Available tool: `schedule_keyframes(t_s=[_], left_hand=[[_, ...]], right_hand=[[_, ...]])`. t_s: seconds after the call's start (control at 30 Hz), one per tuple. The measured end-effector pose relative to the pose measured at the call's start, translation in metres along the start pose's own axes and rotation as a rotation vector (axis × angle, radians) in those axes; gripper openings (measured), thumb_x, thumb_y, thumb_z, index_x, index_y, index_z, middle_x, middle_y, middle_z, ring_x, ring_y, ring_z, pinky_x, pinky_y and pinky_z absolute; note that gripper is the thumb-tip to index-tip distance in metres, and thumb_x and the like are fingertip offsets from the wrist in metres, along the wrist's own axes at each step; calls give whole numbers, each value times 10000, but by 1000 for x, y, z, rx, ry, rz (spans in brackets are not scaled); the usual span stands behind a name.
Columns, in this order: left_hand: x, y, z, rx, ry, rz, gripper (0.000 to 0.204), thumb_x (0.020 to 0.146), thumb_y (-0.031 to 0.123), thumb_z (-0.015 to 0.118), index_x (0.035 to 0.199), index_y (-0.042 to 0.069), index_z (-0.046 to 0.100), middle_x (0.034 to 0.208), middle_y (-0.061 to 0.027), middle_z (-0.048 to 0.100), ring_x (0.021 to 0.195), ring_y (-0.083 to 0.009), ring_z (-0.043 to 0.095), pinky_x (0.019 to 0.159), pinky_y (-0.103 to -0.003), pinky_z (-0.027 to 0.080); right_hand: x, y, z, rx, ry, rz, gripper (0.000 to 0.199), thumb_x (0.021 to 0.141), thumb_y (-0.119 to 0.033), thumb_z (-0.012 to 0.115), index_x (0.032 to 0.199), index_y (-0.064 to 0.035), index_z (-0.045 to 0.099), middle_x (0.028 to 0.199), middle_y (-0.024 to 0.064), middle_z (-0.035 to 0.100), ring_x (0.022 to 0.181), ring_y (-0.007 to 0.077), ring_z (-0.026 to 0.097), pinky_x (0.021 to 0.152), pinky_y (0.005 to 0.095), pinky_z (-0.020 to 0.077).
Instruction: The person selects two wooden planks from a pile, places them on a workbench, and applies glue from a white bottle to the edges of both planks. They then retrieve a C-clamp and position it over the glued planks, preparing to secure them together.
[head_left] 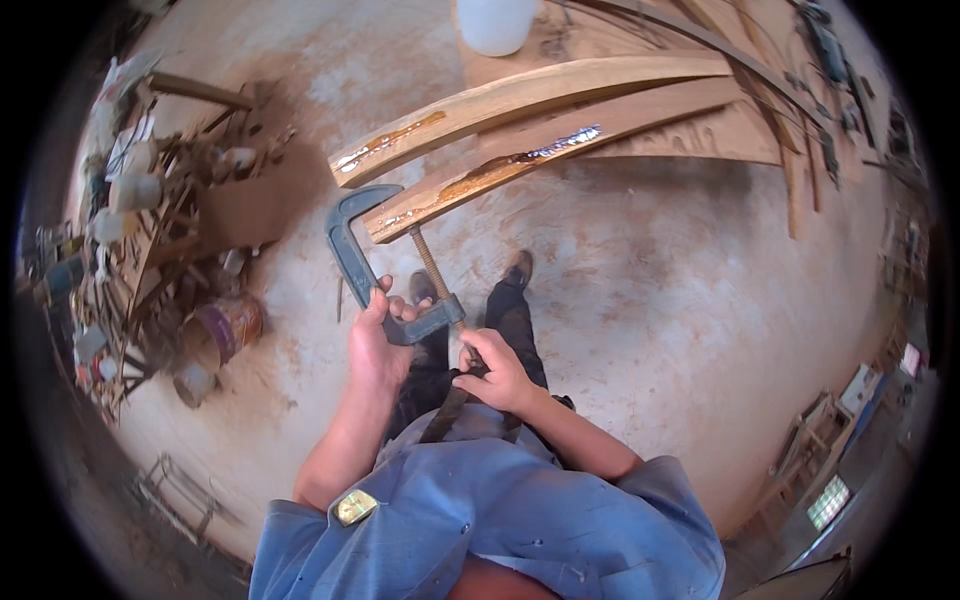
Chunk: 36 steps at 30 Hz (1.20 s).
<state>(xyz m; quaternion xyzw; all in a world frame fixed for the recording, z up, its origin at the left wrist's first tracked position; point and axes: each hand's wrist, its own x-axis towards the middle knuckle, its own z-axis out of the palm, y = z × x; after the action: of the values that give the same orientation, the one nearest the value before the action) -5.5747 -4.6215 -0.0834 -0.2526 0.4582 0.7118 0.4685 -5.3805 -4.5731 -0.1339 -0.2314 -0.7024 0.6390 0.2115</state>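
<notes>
My left hand (380, 338) grips the dark grey-green frame of a C-clamp (349, 252). My right hand (497, 370) is closed around the handle end of the clamp's threaded screw (430, 262). The clamp's jaws straddle the left end of the nearer wooden board (520, 178), the far jaw showing in the gap between two boards. Whether the screw tip presses on the wood I cannot tell. Behind lies a second, slightly curved board (530, 98). Shiny amber-brown wet patches run along the top faces of both.
Both boards rest on a wooden panel (690, 140), beside a white bucket (496, 25). Long strips and tools lie at the far right. To my left are a pile of scrap wood and jugs (137, 190) and a toppled bucket (222, 333). My shoes (518, 270) stand below the clamp.
</notes>
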Motion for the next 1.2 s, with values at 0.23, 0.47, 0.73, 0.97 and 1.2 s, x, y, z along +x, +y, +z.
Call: schedule_keyframes(t_s=[0.23,0.47,0.73,0.97,1.2], left_hand=[[1,-14,-7,-26,-161,-104,206,1035,262,492,1106,69,494,753,-37,513,775,-221,566,988,-458,456],[11,-4,-6,120,-140,-310,249,988,319,596,936,86,527,680,-46,529,707,-228,569,760,-376,520],[16,-10,-7,201,-97,-304,249,982,273,606,840,93,511,626,-37,481,659,-202,533,701,-346,494],[20,-10,-10,225,-58,-315,242,981,253,597,819,94,514,614,-33,469,642,-189,523,690,-340,487],[23,-14,-14,205,-93,-295,216,978,259,613,857,95,542,630,-29,498,642,-191,555,668,-351,499]], right_hand=[[-16,4,48,-150,615,278,201,897,-17,615,1093,28,609,963,146,629,853,275,636,804,349,496],[-16,48,88,-63,1098,312,175,995,-34,479,1134,32,562,1002,107,672,951,145,630,899,280,469],[4,41,81,-208,1233,493,268,933,-110,601,699,1,532,623,35,539,598,115,454,554,326,387],[15,29,82,63,1321,523,436,977,-202,567,577,-59,465,547,-19,436,525,81,391,484,307,329],[16,21,72,555,1301,707,324,979,-262,591,731,-58,552,694,19,511,534,108,455,481,286,361]])
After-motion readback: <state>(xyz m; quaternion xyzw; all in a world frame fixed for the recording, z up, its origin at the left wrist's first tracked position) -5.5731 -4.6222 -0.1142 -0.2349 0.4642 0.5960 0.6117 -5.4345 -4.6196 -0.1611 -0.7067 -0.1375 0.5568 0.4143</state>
